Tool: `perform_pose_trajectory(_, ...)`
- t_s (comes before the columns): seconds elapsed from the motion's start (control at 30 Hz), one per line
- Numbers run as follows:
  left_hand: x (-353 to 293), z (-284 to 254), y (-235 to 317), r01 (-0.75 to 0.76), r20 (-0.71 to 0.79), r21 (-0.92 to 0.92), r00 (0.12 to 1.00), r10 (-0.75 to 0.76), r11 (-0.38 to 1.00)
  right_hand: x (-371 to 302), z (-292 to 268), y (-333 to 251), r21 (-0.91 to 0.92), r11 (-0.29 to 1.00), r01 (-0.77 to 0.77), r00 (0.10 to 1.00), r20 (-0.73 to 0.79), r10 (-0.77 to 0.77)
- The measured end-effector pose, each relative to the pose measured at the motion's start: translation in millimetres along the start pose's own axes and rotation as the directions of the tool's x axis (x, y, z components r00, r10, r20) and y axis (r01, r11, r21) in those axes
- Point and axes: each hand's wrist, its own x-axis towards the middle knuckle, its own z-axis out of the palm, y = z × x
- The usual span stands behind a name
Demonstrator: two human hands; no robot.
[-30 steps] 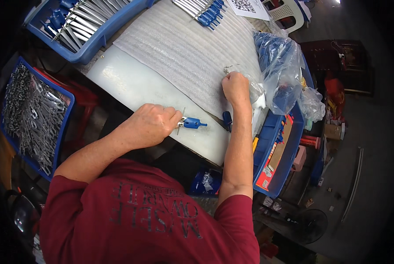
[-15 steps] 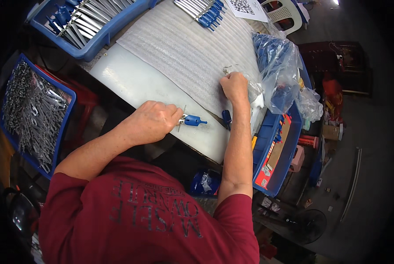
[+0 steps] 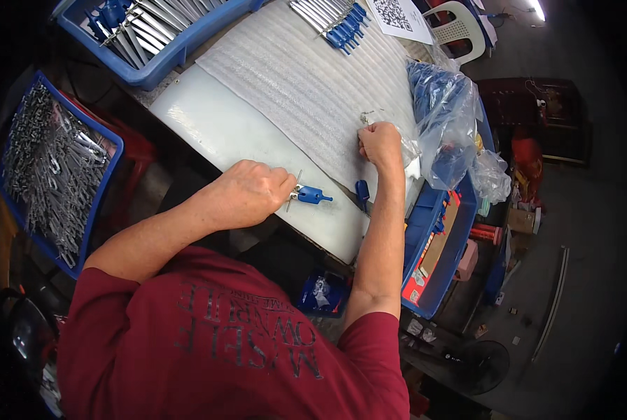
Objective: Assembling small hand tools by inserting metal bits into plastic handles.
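My left hand (image 3: 249, 194) is closed around a metal part whose blue plastic end piece (image 3: 312, 195) sticks out to the right over the white board (image 3: 208, 105). A thin metal pin stands crosswise between my fingers and that blue piece. The rest of the part is hidden by my hand. Farther right, my right hand (image 3: 382, 145) is closed in a pinch at a clear plastic bag (image 3: 410, 148), beside some small metal bits (image 3: 369, 116). What those fingertips hold cannot be made out. A loose dark blue piece (image 3: 362, 191) lies left of my right forearm.
Ribbed foam sheet (image 3: 292, 91) covers the far board, with a row of blue-ended metal parts (image 3: 338, 31) on it. A blue bin (image 3: 152, 73) of similar parts stands far left, a blue tray (image 3: 114, 150) of metal pieces left. A blue bin (image 3: 431, 308) sits right, near bagged blue pieces (image 3: 450, 140).
The whole view has shifted slightly. My right hand has turned a little at the small bag, its fingers still pinched. My left hand keeps its hold on the blue-ended part.
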Motion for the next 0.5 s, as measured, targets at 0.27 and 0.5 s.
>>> perform_pose_trajectory(0.27, -0.3, 0.6, 0.6, -0.006, -0.003, 0.007, 1.000, 0.006, 1.000, 5.1, 7.6, 1.8, -0.230, 0.971, 0.072, 0.989, -0.113, -0.100)
perform_pose_trajectory(0.5, -0.5, 2.1, 0.0, -0.007, 0.012, 0.021, 1.000, 0.007, 1.000, -8.7, 10.5, -5.0, -0.295, 0.945, 0.141, 0.967, -0.166, -0.196)
